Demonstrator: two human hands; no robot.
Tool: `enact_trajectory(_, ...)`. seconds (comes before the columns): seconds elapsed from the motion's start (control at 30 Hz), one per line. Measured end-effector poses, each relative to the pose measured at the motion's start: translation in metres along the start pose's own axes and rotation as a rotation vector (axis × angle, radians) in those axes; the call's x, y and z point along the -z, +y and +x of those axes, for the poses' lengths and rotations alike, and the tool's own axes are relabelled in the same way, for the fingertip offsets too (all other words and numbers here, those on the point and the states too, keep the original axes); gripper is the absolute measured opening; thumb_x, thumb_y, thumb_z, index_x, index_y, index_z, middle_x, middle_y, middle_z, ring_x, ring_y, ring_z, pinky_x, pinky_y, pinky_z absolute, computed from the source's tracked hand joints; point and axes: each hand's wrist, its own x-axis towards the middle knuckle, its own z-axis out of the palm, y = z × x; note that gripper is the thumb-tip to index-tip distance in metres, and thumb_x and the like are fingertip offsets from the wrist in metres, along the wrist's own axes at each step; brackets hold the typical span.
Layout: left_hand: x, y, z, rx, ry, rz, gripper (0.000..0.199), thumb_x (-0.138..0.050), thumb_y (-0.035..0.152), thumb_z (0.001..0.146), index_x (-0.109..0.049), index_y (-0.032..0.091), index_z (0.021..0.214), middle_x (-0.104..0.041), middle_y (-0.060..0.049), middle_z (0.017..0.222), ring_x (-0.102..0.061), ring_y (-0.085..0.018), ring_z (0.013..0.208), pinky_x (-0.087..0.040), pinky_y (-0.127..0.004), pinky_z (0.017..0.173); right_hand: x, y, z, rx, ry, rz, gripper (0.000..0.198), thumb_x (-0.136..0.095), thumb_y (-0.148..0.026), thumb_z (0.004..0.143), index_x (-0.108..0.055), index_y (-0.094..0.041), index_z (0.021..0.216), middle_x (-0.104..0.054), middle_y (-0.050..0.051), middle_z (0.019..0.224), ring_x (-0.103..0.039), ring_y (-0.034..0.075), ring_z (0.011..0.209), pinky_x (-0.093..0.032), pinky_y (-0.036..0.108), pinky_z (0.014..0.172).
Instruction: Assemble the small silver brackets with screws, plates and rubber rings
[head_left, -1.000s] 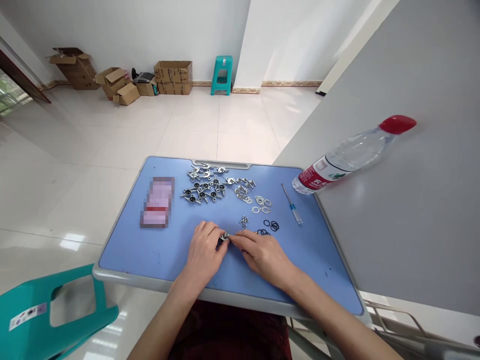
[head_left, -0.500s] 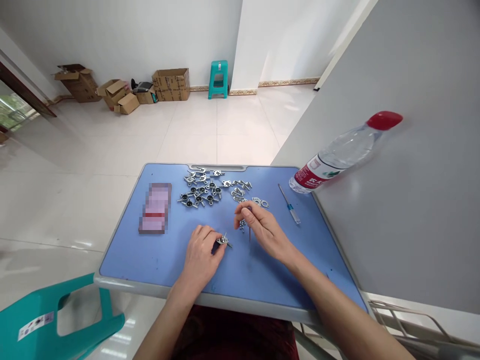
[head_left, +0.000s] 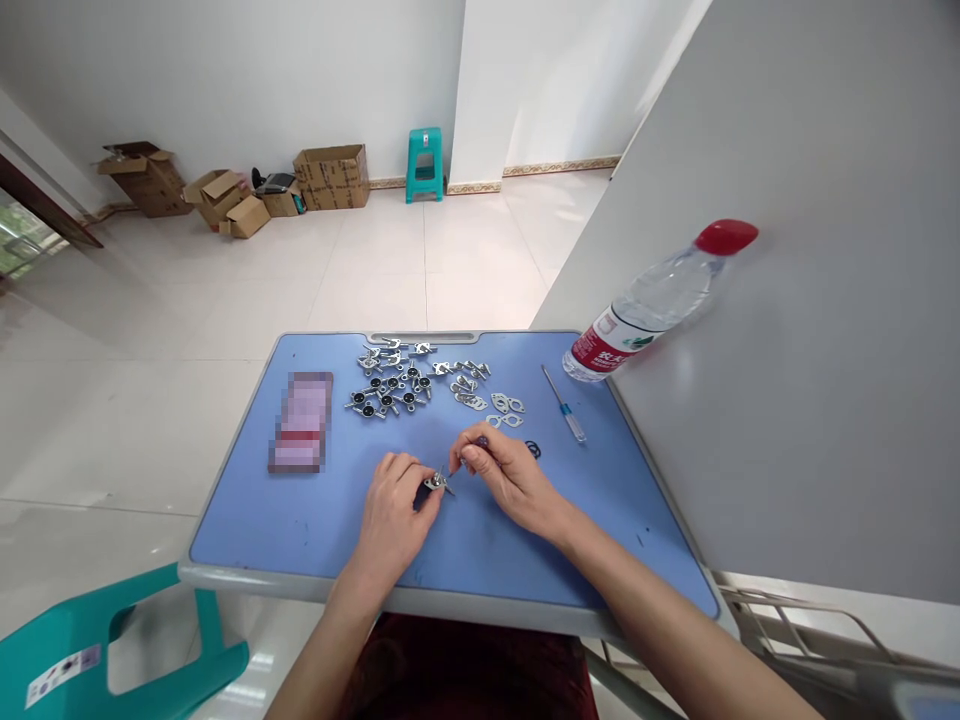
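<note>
Handwork at a blue worktop (head_left: 300, 530) with a pale rim, seen from the head. The left hand (head_left: 395, 508) lies in the near half of the worktop, its thumb and fingers pinching a small metal fitting (head_left: 435, 482) about midway between the left and right edges. The right hand (head_left: 517, 480), just beside it, is curled around the dark handle of a slim tool (head_left: 482, 441), whose shaft slants toward the fitting; whether the tip touches it cannot be told. Toward the far edge, left of its middle, lies a cluster of metal parts (head_left: 409, 398), several with black round faces. Flat metal plates (head_left: 514, 404) lie to the right of the cluster, and black rings (head_left: 533, 450) show partly behind the right hand. A clear-handled screwdriver (head_left: 572, 425) lies near the right edge; a red-capped bottle (head_left: 622, 330) stands by the far right corner. A pixelated oblong item (head_left: 304, 415) lies near the left edge.
</note>
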Motion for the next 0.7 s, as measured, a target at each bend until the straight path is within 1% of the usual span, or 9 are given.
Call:
enact_trajectory(0.3, -0.0023, -0.0019, -0.0013, 0.001, 0.003, -0.015, 0.005, -0.063, 0.014, 0.086, -0.061, 0.018, 0.086, -0.060, -0.003, 0.085, -0.051, -0.021, 0.082, -0.046, -0.035, 0.073, -0.0080, 0.0051, -0.0021, 0.053, -0.042, -0.038, 0.031, -0.033, -0.042, 0.104, -0.052, -0.022, 0.090, -0.063, 0.001, 0.078, -0.058, 0.014, 0.071, -0.045, 0.027, 0.068)
enact_trajectory(0.7, -0.0026, -0.0023, -0.0015, -0.003, 0.005, -0.006, 0.004, -0.061, 0.016, 0.088, -0.061, 0.019, 0.086, -0.059, -0.003, 0.084, -0.051, -0.021, 0.081, -0.045, -0.035, 0.072, -0.0084, 0.0034, -0.0018, 0.134, -0.050, -0.134, 0.031, -0.031, -0.039, 0.104, -0.052, -0.021, 0.089, -0.061, 0.002, 0.077, -0.055, 0.015, 0.070, -0.046, 0.028, 0.066)
